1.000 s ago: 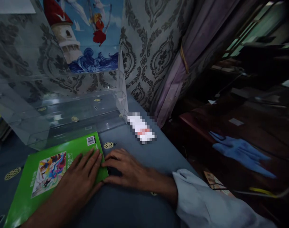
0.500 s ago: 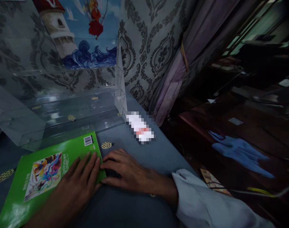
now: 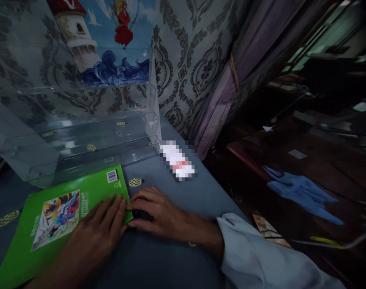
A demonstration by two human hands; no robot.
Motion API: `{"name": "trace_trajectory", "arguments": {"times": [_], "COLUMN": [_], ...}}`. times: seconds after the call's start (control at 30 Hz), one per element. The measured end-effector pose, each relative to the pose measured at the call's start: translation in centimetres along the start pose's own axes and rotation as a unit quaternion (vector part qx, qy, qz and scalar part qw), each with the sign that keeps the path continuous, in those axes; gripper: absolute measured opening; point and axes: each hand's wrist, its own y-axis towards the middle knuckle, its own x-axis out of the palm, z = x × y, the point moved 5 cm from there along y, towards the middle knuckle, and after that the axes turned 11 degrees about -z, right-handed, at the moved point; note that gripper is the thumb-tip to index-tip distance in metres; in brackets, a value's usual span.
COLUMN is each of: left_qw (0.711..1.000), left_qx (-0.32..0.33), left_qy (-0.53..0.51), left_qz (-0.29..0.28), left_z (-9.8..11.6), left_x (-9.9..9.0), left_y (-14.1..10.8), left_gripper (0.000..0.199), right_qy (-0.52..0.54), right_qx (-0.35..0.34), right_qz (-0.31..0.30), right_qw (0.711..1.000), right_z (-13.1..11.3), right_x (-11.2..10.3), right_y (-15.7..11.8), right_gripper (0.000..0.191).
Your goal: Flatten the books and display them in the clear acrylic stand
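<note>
Evidently little has changed, the green book [image 3: 59, 218] seemingly steadied; our left hand [image 3: 100, 222] lies flat atop, right hand [image 3: 163, 212] curling its fingers at the edge, grip unclear.

green book [image 3: 55, 218] | closed, barcode [image 3: 112, 176] side up | flat on blue tabletop [image 3: 183, 196]

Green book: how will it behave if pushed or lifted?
The green book will probably slide rather than roll or tip, since it lies flat on the table. It looks thin, so it may flex if lifted. Its faint sheen hints at a slippery cover.
</note>
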Motion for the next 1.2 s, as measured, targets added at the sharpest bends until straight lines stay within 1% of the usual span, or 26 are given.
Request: {"name": "trace_trajectory", "arguments": {"times": [0.07,0.17,0.37,0.47,0.6,0.7,0.83,1.0,1.1,1.2], "left_qw": [1.000,1.000,0.994,0.992,0.993,0.992,0.986,0.972,0.964,0.961], "left_qx": [0.003,-0.007,-0.067,-0.077,-0.078,-0.083,-0.094,-0.107,-0.116,-0.117], "left_qy": [0.018,0.002,-0.079,-0.094,-0.090,-0.097,-0.130,-0.172,-0.194,-0.200], "left_qz": [0.008,0.009,-0.018,-0.018,0.000,-0.001,-0.043,-0.116,-0.137,-0.151], "left_z": [0.0,-0.1,-0.3,-0.2,-0.5,-1.0,-1.6,-2.3,-2.7,-2.5], "left_x": [-0.5,-0.7,0.7,1.0,0.3,-0.4,-1.1,-1.2,-1.2,-1.2], "left_y": [0.3,0.4,-0.1,-0.1,0.2,0.6,1.0,1.2,1.2,1.3], "left_gripper": [0.045,0.049,0.056,0.057,0.055,0.057,0.058,0.054,0.048,0.044], "right_qy": [0.000,0.004,-0.003,-0.005,0.001,0.010,0.031,0.044,0.050,0.049], "right_qx": [-0.003,-0.004,-0.002,-0.002,0.001,-0.009,-0.021,-0.025,-0.026,-0.031], "right_qz": [0.009,0.012,0.018,0.022,0.021,0.032,0.054,0.066,0.068,0.074], "right_qw": [1.000,1.000,1.000,1.000,1.000,0.999,0.998,0.997,0.996,0.996], "right_z": [0.0,-0.1,-0.1,0.0,0.0,0.0,0.2,0.4,0.4,0.3], "right_x": [0.0,0.0,-0.1,0.0,0.0,-0.1,-0.1,-0.1,-0.2,-0.3], "right_y": [0.0,0.1,0.0,0.0,0.0,0.0,-0.1,-0.1,0.0,0.1], "right_gripper": [0.033,0.033,0.031,0.031,0.031,0.032,0.030,0.030,0.029,0.028]}}
